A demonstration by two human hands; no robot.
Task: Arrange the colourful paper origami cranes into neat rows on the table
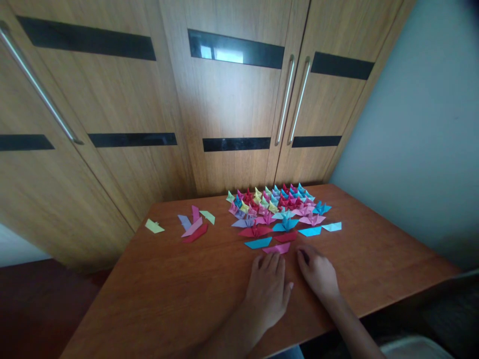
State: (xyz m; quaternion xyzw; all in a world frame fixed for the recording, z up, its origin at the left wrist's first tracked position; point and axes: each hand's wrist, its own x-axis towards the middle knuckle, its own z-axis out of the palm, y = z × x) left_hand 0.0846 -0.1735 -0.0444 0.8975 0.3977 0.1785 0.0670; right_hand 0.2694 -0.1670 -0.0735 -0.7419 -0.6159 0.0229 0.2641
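Note:
My left hand (267,288) lies palm down on the table with its fingers stretched forward. Its fingertips reach the near edge of a pink folded paper piece (277,248). To the right, my right hand (319,273) rests on the table with curled fingers, and no paper shows in it. Just beyond my hands lie a blue folded piece (258,243), a red folded piece (286,237), another blue piece (310,231) and a pale blue one (332,227). Behind them, origami cranes (286,224) with spread wings stand in close rows, in red, pink, yellow, green, purple and blue.
On the table's left side lies a loose group of folded paper pieces (193,227), with a pale yellow-green piece (154,226) farther left. The brown wooden table (179,284) meets a wooden wardrobe (232,109) with long metal handles. A pale wall (411,149) stands at right.

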